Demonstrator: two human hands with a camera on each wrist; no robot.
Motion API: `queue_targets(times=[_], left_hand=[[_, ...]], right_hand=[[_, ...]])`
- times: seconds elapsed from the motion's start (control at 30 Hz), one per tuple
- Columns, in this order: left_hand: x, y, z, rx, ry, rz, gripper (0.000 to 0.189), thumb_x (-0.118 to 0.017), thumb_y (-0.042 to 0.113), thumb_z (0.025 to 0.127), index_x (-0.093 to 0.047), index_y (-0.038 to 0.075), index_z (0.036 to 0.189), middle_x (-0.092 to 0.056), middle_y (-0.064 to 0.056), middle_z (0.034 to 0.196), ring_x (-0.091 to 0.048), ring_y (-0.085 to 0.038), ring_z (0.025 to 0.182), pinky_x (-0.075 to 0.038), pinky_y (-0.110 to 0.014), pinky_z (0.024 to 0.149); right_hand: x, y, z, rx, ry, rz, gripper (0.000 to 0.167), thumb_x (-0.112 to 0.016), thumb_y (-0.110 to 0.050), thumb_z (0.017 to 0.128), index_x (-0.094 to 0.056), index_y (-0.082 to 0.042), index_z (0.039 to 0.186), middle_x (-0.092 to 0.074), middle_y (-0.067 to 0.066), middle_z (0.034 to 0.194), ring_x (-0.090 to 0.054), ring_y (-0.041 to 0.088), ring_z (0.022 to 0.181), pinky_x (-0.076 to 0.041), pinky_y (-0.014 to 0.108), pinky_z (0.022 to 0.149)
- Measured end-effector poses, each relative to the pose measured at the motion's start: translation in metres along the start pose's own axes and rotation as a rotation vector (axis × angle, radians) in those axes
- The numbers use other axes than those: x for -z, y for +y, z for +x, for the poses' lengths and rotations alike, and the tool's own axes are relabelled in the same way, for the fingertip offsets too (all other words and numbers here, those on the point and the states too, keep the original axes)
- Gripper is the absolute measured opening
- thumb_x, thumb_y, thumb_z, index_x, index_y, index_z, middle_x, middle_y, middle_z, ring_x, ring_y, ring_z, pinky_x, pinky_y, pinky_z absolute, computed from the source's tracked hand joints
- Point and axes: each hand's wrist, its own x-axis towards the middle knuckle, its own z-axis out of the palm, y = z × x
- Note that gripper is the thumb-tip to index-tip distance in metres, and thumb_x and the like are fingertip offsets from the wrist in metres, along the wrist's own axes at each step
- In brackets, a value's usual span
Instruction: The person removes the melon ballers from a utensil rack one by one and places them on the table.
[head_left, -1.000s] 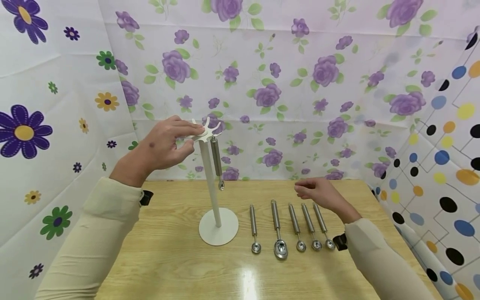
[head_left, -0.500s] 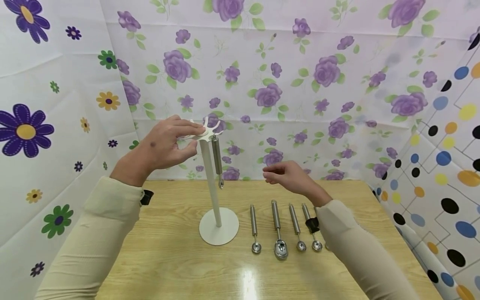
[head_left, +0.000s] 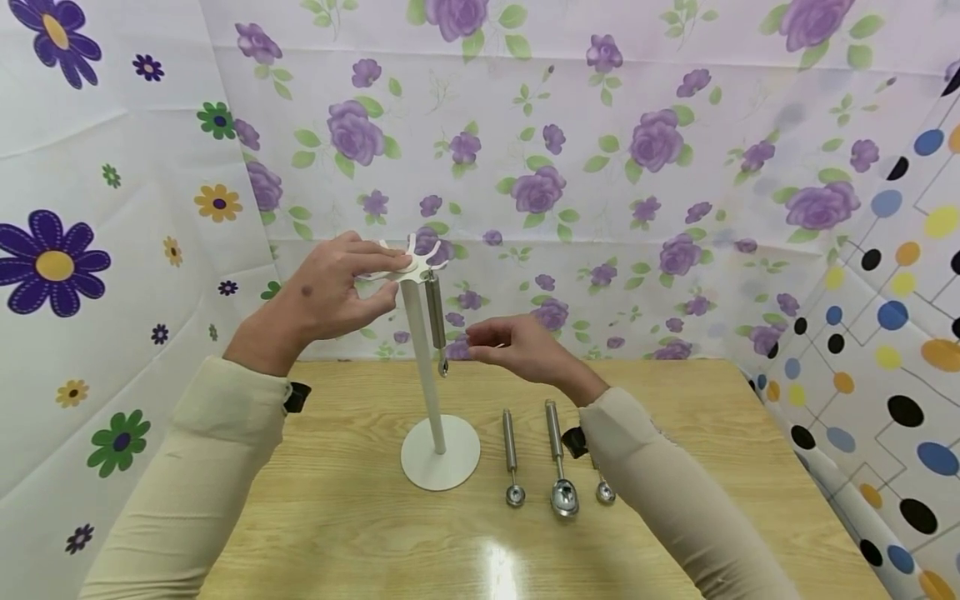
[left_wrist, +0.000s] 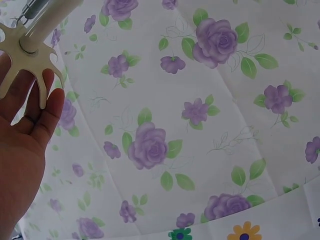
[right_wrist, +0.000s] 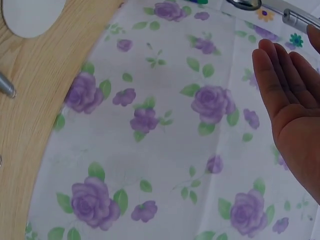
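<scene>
My left hand [head_left: 330, 283] rests on the hooked top of a white utensil stand [head_left: 424, 375], fingers laid straight over it and thumb beside the pole. In the left wrist view, these fingers [left_wrist: 49, 117] lie behind the prongs of the rack [left_wrist: 22, 62]. From one hook hangs a small steel melon baller [head_left: 435, 312], handle up and bowl down. Just right of its lower end is my right hand [head_left: 525, 346], holding nothing, its fingers loosely bent. The right wrist view shows that hand [right_wrist: 295, 110] with straight fingers, below the melon baller's bowl [right_wrist: 245, 3].
On the wooden table [head_left: 337, 500] lie a small melon baller [head_left: 509, 442], a larger oval scoop [head_left: 564, 497] and another small scoop [head_left: 605, 493], partly behind my right sleeve [head_left: 675, 492]. The stand's round base [head_left: 457, 471] sits left of them. Patterned cloths [head_left: 495, 108] surround the table.
My right hand has moved left, from above the scoops on the table to beside the hanging melon baller. Its sleeve now covers several scoops. My left hand stays on the stand.
</scene>
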Motion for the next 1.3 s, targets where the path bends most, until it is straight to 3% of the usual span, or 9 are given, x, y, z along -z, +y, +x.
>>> queue_targets(times=[0.23,0.43,0.63,0.9,1.3], left_hand=[[0.000,-0.001,0.000,-0.002,-0.011,0.001,0.033,-0.065,0.008,0.090,-0.072,0.004,0.122,-0.071,-0.012,0.119,-0.055,-0.025,0.083,-0.039,-0.038,0.063],[0.000,0.001,0.001,0.004,-0.015,-0.006,0.034,-0.066,0.007,0.089,-0.072,0.004,0.123,-0.071,-0.012,0.118,-0.056,-0.027,0.086,-0.040,-0.039,0.066],[-0.001,0.001,0.002,0.032,-0.016,-0.013,0.036,-0.063,0.005,0.088,-0.073,0.005,0.122,-0.071,-0.011,0.120,-0.054,-0.025,0.084,-0.038,-0.038,0.064],[-0.004,-0.002,0.001,0.019,0.007,-0.008,0.035,-0.062,0.006,0.087,-0.073,0.004,0.120,-0.071,-0.011,0.119,-0.054,-0.026,0.082,-0.038,-0.036,0.062],[-0.003,-0.003,0.000,0.011,0.021,-0.006,0.036,-0.062,0.007,0.086,-0.073,0.004,0.121,-0.072,-0.012,0.117,-0.054,-0.026,0.082,-0.037,-0.036,0.063]], right_hand=[[-0.013,-0.010,0.013,0.066,0.011,0.038,0.044,-0.069,-0.019,0.096,-0.061,-0.001,0.135,-0.069,0.013,0.121,-0.067,0.020,0.106,-0.054,0.032,0.089],[-0.020,-0.016,0.023,0.106,0.012,0.069,0.036,-0.069,-0.015,0.096,-0.066,-0.003,0.130,-0.072,0.008,0.113,-0.068,0.016,0.101,-0.054,0.029,0.087],[-0.026,-0.023,0.028,0.106,0.019,0.056,0.032,-0.070,-0.013,0.095,-0.069,-0.003,0.125,-0.073,0.008,0.109,-0.069,0.016,0.098,-0.055,0.027,0.085],[-0.027,-0.030,0.028,0.082,0.013,0.039,0.026,-0.071,-0.011,0.094,-0.070,-0.001,0.118,-0.073,0.009,0.105,-0.069,0.015,0.093,-0.055,0.026,0.083],[-0.010,-0.035,0.017,0.058,0.029,0.060,0.020,-0.070,-0.010,0.094,-0.071,-0.001,0.112,-0.072,0.006,0.100,-0.070,0.017,0.090,-0.056,0.028,0.080]])
